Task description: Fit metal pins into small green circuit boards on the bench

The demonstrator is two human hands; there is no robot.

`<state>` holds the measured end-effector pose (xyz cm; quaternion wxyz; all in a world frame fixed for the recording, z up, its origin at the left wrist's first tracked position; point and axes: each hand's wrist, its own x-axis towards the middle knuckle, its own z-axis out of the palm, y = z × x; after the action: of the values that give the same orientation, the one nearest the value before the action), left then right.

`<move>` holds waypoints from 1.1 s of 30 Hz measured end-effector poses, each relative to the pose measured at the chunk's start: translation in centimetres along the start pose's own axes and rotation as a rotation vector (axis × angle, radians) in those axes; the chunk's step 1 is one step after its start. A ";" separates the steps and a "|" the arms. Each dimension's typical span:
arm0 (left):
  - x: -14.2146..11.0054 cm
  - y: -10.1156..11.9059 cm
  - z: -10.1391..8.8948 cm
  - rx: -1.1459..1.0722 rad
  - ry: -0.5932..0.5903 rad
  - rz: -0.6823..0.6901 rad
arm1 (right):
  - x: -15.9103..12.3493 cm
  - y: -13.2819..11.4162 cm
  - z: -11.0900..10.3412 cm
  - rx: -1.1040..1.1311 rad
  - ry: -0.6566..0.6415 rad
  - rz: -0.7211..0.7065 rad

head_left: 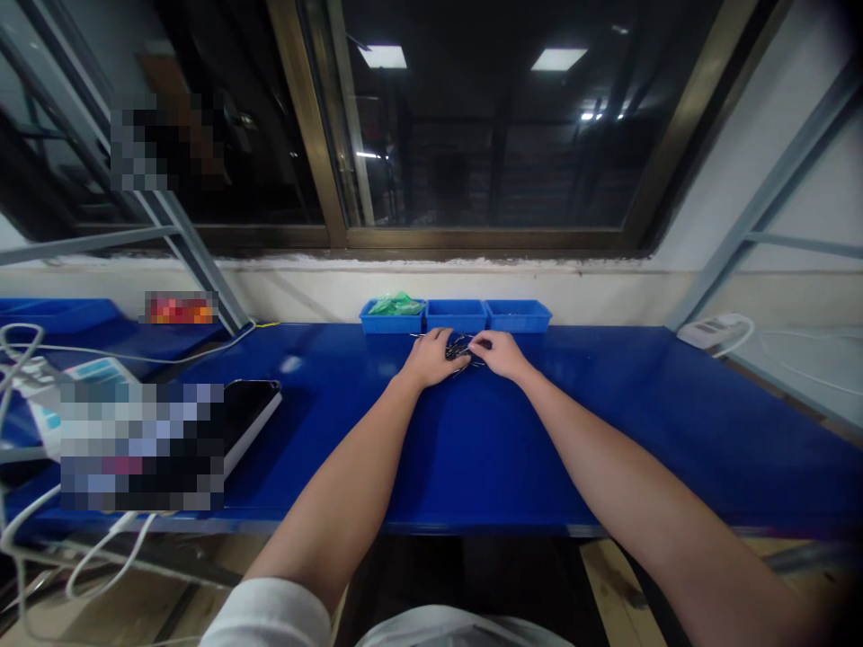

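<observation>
Pieces [458, 347], thin and dark with shiny bits, lie in a loose pile on the blue surface [351, 359], between your hands and just in front of the middle bin [457, 321]. Your left hand [429, 359] curves at the pile's side, its grip open, thumb apart from the fingers. Your right hand [502, 353] has its fingertips bunched at the other side; you can't tell whether that grip holds a piece. Tangled pieces could drag others along if pulled, and a brushing palm could scatter them.
</observation>
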<state>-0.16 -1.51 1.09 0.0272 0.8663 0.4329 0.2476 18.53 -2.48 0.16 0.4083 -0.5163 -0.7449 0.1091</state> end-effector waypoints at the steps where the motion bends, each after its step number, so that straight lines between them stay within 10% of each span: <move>1: 0.1 0.1 -0.1 -0.017 0.034 0.033 | 0.0 -0.1 0.0 0.013 0.017 0.018; 23: 0.4 0.7 -0.3 -0.146 0.094 0.169 | 0.0 -0.4 -0.2 0.726 -0.004 0.216; 33: 0.4 0.5 -0.3 -0.304 0.150 0.042 | 0.2 -0.2 -0.2 0.606 0.095 0.222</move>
<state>0.25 -1.61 1.65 0.1202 0.8402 0.3731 0.3748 18.56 -2.43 0.51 0.5633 -0.4537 -0.5980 0.3454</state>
